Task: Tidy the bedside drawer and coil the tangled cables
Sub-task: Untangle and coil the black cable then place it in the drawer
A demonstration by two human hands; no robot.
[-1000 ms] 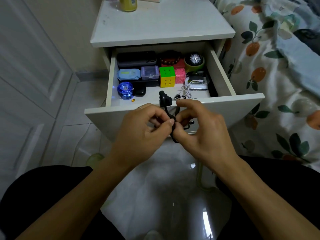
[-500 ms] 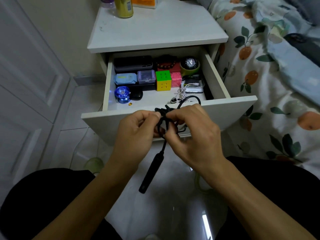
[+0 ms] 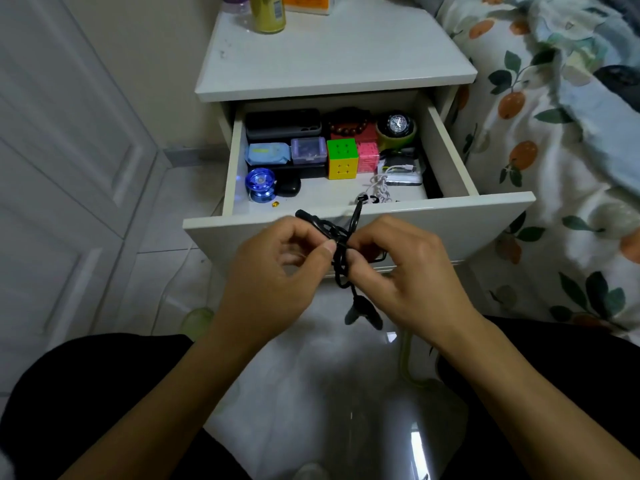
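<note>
I was mid-coil: both my left hand [image 3: 277, 268] and right hand [image 3: 405, 271] pinched the black cable [image 3: 341, 251] in front of the open drawer [image 3: 346, 220]. Next, I judged, came gathering its dangling end.

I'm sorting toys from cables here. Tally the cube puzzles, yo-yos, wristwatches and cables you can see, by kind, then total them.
Cube puzzles: 2, green-and-yellow plastic cube, pink plastic cube
Yo-yos: 1, translucent blue yo-yo
Wristwatches: 1, black round-faced watch
Cables: 2, black cable held in both hands, white cable in drawer
Total: 6
</note>
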